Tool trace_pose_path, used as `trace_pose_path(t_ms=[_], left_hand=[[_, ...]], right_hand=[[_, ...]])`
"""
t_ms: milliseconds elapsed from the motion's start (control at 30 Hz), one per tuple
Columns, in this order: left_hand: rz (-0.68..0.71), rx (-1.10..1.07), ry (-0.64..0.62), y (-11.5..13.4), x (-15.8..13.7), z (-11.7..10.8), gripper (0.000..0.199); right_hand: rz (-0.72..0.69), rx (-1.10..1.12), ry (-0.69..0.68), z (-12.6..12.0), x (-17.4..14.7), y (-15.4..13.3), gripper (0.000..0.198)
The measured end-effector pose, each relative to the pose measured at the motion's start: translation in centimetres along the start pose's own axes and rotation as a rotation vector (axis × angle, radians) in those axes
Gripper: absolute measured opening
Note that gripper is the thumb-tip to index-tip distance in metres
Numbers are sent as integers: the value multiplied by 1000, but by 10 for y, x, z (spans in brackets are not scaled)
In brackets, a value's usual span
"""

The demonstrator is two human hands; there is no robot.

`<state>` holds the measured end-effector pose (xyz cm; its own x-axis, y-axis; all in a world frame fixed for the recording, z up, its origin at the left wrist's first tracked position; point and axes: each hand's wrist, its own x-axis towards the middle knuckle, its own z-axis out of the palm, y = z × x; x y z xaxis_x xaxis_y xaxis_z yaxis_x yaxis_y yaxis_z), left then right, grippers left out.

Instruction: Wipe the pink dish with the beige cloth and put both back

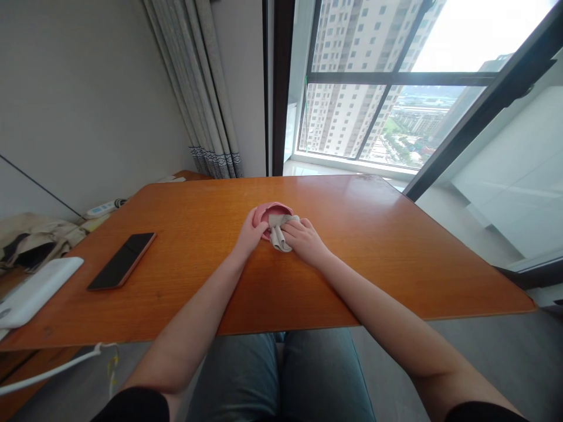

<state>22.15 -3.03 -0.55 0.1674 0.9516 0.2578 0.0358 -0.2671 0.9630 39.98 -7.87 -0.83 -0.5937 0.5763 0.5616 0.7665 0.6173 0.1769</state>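
Over the middle of the wooden table (189, 205), my left hand (250, 232) grips the left side of a pink bowl-like piece (273, 207), whose hollow side faces me. Its exact kind is hard to make out. My right hand (305, 239) is closed on a light grey cloth (280, 235), pressed into the hollow of the pink piece. Part of the cloth hangs down in a fold between my hands. The fingers of my right hand cover the right side of the cloth.
A dark phone (123, 261) lies on the table to the left. At the left edge are a white flat device (41, 292), a bundled beige cloth (35, 234) and a power strip (105, 207). A curtain (197, 88) and a large window stand behind the table.
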Motion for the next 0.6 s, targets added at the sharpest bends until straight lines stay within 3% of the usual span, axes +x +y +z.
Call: trace_pose_path(t_ms=[100, 200, 300, 467, 600], left_hand=[[-13, -7, 7, 0, -1, -1, 53], [-12, -65, 84, -3, -11, 10, 74], [31, -131, 76, -7, -20, 21, 84], [-7, 22, 98, -1, -12, 12, 59], [-35, 157, 12, 10, -2, -7, 49]], right_hand=[[-6, -6, -2, -1, -1, -1, 21], [-13, -30, 26, 1, -4, -1, 21], [7, -35, 72, 3, -6, -1, 21], [-27, 23, 50, 2, -4, 0, 21], [-28, 14, 13, -3, 0, -3, 23]])
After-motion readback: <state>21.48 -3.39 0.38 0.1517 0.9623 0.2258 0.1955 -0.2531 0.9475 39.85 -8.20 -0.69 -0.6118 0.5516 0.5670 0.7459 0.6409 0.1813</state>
